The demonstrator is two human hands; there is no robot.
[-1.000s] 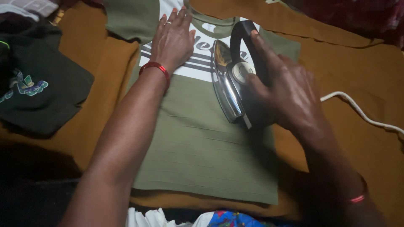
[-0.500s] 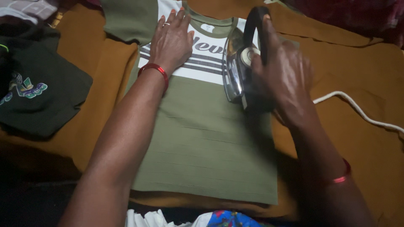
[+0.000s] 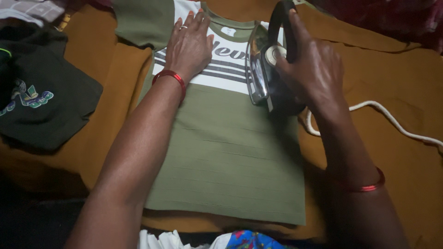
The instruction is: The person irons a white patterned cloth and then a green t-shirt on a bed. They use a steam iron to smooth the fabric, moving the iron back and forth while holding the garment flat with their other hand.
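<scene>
An olive green t-shirt (image 3: 226, 157) with a white striped chest band lies flat on a brown cloth (image 3: 392, 92). My left hand (image 3: 189, 44) presses flat on the shirt's upper left chest, fingers spread toward the collar, a red bangle on the wrist. My right hand (image 3: 309, 69) grips the black handle of a silver iron (image 3: 260, 69), which sits on the shirt's upper right chest with its tip toward the collar. Another red bangle circles my right wrist.
A white cord (image 3: 392, 122) trails from the iron across the brown cloth to the right. A dark green garment (image 3: 41, 97) with a coloured print lies folded at the left. Bright patterned fabric (image 3: 251, 240) shows at the bottom edge.
My right hand has pushed the iron up the shirt from mid-chest toward the right shoulder and collar. The cord has followed and looped closer to the shirt. My left hand has stayed put.
</scene>
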